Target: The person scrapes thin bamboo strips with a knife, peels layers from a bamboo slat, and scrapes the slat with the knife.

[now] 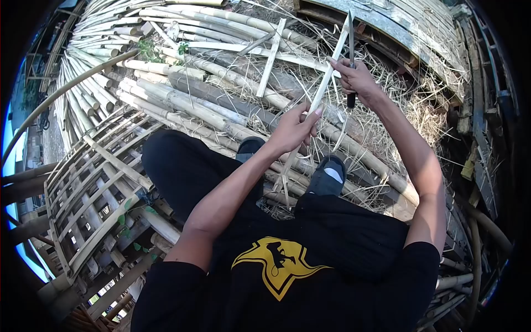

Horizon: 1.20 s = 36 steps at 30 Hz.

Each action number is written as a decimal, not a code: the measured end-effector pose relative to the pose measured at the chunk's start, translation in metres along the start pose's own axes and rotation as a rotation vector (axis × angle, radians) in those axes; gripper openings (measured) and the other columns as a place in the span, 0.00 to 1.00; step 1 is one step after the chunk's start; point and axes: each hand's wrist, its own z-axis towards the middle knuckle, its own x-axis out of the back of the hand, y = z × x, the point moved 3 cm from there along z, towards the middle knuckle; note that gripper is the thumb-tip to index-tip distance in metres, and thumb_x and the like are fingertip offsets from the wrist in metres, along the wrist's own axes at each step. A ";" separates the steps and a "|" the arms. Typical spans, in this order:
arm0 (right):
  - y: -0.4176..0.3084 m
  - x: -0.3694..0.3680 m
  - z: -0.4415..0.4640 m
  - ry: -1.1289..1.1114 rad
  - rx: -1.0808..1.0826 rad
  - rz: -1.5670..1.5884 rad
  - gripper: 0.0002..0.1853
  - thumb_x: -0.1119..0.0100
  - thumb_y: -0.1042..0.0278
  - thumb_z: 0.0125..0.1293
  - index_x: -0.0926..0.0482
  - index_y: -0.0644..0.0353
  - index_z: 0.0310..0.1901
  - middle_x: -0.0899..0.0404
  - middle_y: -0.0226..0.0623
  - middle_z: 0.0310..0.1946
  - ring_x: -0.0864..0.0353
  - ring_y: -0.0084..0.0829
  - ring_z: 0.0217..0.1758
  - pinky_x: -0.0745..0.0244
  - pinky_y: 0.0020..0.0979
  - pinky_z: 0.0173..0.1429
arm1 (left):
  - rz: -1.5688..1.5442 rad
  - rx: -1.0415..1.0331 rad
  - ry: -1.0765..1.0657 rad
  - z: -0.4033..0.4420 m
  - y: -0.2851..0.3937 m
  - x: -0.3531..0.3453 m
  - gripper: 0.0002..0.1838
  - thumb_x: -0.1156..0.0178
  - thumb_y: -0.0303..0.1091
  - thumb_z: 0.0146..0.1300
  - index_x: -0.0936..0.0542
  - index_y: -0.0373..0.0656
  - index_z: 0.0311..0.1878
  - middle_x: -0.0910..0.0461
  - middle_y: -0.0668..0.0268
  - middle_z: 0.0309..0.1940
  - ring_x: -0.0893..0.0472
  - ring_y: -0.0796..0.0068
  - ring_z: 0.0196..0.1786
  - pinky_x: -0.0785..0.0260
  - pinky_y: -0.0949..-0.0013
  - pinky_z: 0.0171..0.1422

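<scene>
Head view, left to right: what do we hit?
Lattice → left foot → left hand → right hand. Strip and knife left out: they overlap the hands.

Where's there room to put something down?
Maybe the grey board, beside the pale slats: it looks mostly bare. Around the left hand and right hand it's crowded with bamboo poles and loose shavings.

We see free space between our left hand [296,129] and right forearm [408,131], over the straw [381,133], but the wooden strip [326,81] and the knife [351,41] obstruct farther ahead.
</scene>
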 end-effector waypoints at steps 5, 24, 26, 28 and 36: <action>0.005 -0.023 -0.015 -0.055 0.027 -0.063 0.16 0.40 0.53 0.68 0.25 0.60 0.36 0.42 0.16 0.12 0.49 0.12 0.12 0.56 0.22 0.17 | -0.187 -0.019 -0.020 0.001 0.004 0.006 0.14 0.53 0.38 0.75 0.27 0.36 0.48 0.30 0.73 0.18 0.31 0.86 0.16 0.38 0.78 0.20; 0.004 -0.036 -0.037 -0.126 0.482 -1.213 0.17 0.58 0.52 0.75 0.31 0.60 0.38 0.29 0.52 0.21 0.28 0.56 0.27 0.34 0.50 0.34 | 0.076 -0.187 0.256 0.015 -0.002 0.030 0.15 0.50 0.38 0.73 0.26 0.35 0.52 0.23 0.62 0.28 0.26 0.73 0.30 0.32 0.66 0.37; 0.010 -0.034 -0.036 -0.115 0.485 -1.229 0.18 0.58 0.52 0.75 0.32 0.59 0.36 0.30 0.51 0.20 0.28 0.56 0.28 0.35 0.51 0.35 | 0.117 -0.188 0.282 0.016 -0.005 0.030 0.14 0.50 0.36 0.72 0.27 0.34 0.50 0.22 0.55 0.30 0.24 0.67 0.31 0.31 0.62 0.41; 0.017 -0.030 -0.030 -0.094 0.528 -1.262 0.18 0.59 0.51 0.75 0.31 0.59 0.36 0.29 0.50 0.20 0.28 0.55 0.27 0.35 0.50 0.34 | 0.181 -0.210 0.320 0.012 -0.001 0.028 0.12 0.50 0.34 0.72 0.27 0.34 0.49 0.22 0.50 0.30 0.23 0.62 0.31 0.32 0.61 0.40; 0.033 0.053 0.018 0.030 0.439 -1.348 0.24 0.63 0.47 0.74 0.27 0.59 0.34 0.25 0.52 0.23 0.24 0.55 0.32 0.32 0.50 0.37 | 0.463 -0.238 0.391 0.000 -0.003 0.018 0.12 0.49 0.35 0.70 0.25 0.35 0.48 0.25 0.47 0.21 0.23 0.49 0.24 0.35 0.56 0.31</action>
